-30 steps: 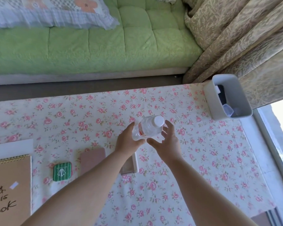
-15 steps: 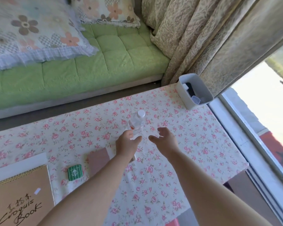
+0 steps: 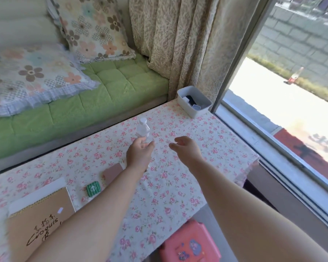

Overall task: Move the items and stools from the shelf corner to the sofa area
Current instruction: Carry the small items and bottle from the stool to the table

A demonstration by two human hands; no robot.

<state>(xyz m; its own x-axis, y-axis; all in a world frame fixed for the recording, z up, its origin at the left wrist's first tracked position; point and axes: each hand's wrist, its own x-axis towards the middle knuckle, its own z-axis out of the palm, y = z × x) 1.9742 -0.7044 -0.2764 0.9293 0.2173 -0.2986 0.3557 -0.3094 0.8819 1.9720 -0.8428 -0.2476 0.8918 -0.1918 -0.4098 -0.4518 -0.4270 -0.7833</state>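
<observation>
While the croquis sketchbook (image 3: 40,222) and the small green case (image 3: 93,189) lie at the left end of the worktop (image 3: 178,186), the step in hand sits further right. The person's left hand (image 3: 139,154) has its grip wrapped round the lower body of the clear water bottle (image 3: 142,129). The bottle stands upright over the flowered cloth in front of the green sofa (image 3: 112,80) (its base is hidden behind the fingers, so whether it has touched down cannot be told). The person would do best to feel the base flat on the cloth before loosening the fingers, since a light, tall bottle on soft fabric likely tips easily. The right hand (image 3: 186,150), apart from the bottle, is open with relaxed fingers and holds nothing; it looks well placed to steady the cap. The white bin (image 3: 199,111) at the far right corner is well apart.
</observation>
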